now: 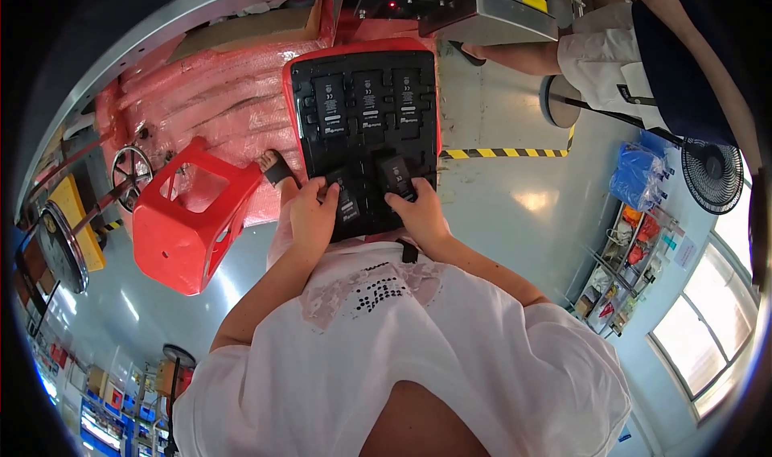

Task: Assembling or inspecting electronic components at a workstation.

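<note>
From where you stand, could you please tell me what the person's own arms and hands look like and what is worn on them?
Both forearms are bare, entering from the lower edge. The left hand and right hand wear no gloves; no rings, watch or bracelets can be made out. The short sleeves belong to a loose white top with a lace-like panel and a patch of small dark studs at the chest.

Single head-worn fisheye view, looking steeply down over the person's own chest, sitting close above the black tray (366, 111) in the lap, floor (515, 207) bending toward the rim, edges curving outward.
</note>
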### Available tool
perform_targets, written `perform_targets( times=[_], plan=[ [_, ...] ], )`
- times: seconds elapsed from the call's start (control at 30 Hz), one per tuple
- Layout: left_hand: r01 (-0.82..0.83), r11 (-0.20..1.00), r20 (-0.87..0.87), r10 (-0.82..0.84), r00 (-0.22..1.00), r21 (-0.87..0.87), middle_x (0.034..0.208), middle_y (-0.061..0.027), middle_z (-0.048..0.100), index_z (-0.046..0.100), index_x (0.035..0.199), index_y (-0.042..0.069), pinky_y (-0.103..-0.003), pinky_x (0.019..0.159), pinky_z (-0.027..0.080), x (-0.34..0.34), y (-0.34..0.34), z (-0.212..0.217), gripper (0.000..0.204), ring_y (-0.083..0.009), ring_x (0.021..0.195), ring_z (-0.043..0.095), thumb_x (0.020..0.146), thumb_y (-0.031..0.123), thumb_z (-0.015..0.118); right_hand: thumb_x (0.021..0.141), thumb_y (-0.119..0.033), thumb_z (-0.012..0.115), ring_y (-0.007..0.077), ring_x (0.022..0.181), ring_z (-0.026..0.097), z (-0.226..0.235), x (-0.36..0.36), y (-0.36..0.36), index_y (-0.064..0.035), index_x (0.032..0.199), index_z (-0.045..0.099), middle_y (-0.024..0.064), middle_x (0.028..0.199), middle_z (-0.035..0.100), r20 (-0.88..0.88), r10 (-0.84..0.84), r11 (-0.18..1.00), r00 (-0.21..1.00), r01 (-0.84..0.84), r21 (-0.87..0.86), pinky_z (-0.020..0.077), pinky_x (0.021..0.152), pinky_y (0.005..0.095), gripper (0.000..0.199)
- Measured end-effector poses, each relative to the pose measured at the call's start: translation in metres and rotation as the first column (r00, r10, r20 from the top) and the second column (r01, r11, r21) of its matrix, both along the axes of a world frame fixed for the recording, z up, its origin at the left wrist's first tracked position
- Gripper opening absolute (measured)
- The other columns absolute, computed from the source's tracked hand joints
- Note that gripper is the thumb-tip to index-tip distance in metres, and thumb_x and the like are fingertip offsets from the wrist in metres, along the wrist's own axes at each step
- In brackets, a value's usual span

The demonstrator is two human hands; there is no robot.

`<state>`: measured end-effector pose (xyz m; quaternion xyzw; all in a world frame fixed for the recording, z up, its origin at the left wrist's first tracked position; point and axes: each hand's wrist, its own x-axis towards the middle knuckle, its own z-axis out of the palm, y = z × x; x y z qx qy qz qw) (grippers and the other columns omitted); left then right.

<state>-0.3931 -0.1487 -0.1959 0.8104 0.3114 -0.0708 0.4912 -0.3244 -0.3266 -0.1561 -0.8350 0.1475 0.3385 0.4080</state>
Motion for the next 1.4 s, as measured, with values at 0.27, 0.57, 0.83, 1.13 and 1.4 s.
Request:
perform_targets(
  times=[0.27, 0.57, 0.83, 1.13, 1.4],
  plan=[
    [0.248, 0.907, 0.070, -0.287, 0.955, 0.341, 0.103, -0.0137, 0.053, 0.058, 0.111, 0.004, -0.041, 0.082, 0.044, -0.011, 0.007, -0.008, 0.038, -0.0330, 0.096, 0.053, 0.077, 0.014, 0.071, 0.076, -0.025, 0.066, 0.0392, 0.085, 0.062, 0.027, -0.004, 0.010, 0.0064, 0.094, 0.059, 0.0247, 0.088, 0.063, -0.030, 0.399, 0.908, 0.916, -0.399, -0.130, 0.0494, 0.076, 0.0433, 0.037],
    [0.654, 0.633, 0.151, -0.756, 0.637, 0.414, 0.148, -0.0119, 0.029, 0.045, 0.133, 0.009, -0.053, 0.113, 0.015, -0.001, 0.004, 0.012, 0.065, -0.0322, 0.139, 0.023, 0.077, 0.031, 0.068, 0.077, -0.025, 0.069, 0.0369, 0.102, 0.058, 0.009, -0.004, -0.032, 0.0059, 0.113, 0.056, 0.0252, 0.109, 0.059, 0.206, 0.470, 0.875, 0.858, -0.484, 0.022, 0.0462, 0.088, 0.0391, 0.049],
    [0.753, 0.293, -0.029, -0.924, 0.382, 0.589, 0.153, -0.0121, 0.020, 0.039, 0.139, 0.006, -0.053, 0.114, 0.012, -0.017, -0.020, -0.025, 0.069, -0.0296, 0.142, 0.016, 0.083, 0.039, 0.060, 0.078, -0.033, 0.071, 0.0411, 0.099, 0.052, -0.016, -0.011, -0.036, 0.0055, 0.117, 0.053, 0.0235, 0.107, 0.054, 0.346, 0.403, 0.885, 0.848, -0.265, -0.382, 0.0445, 0.086, 0.0443, 0.058],
    [0.734, 0.396, 0.002, -0.881, 0.473, 0.552, 0.153, -0.0143, 0.019, 0.043, 0.136, 0.005, -0.057, 0.112, 0.012, -0.018, -0.025, -0.019, 0.067, -0.0305, 0.142, 0.015, 0.082, 0.039, 0.062, 0.081, -0.025, 0.065, 0.0336, 0.122, 0.041, -0.009, -0.028, -0.049, -0.0055, 0.135, 0.042, 0.0178, 0.133, 0.040, 0.358, 0.735, 0.669, 0.576, -0.529, -0.521, 0.0377, 0.097, 0.0474, 0.062],
    [0.676, 0.305, -0.004, -0.910, 0.415, 0.671, 0.148, -0.0149, 0.029, 0.047, 0.132, 0.003, -0.063, 0.109, 0.015, 0.011, -0.043, -0.018, 0.062, -0.0275, 0.141, 0.021, 0.082, 0.035, 0.062, 0.087, -0.013, 0.051, 0.0303, 0.140, 0.022, -0.032, -0.035, -0.067, -0.0092, 0.139, 0.038, 0.0101, 0.150, 0.025, 0.281, 0.868, 0.494, 0.409, -0.660, -0.566, 0.0211, 0.112, 0.0524, 0.054]
  ],
)
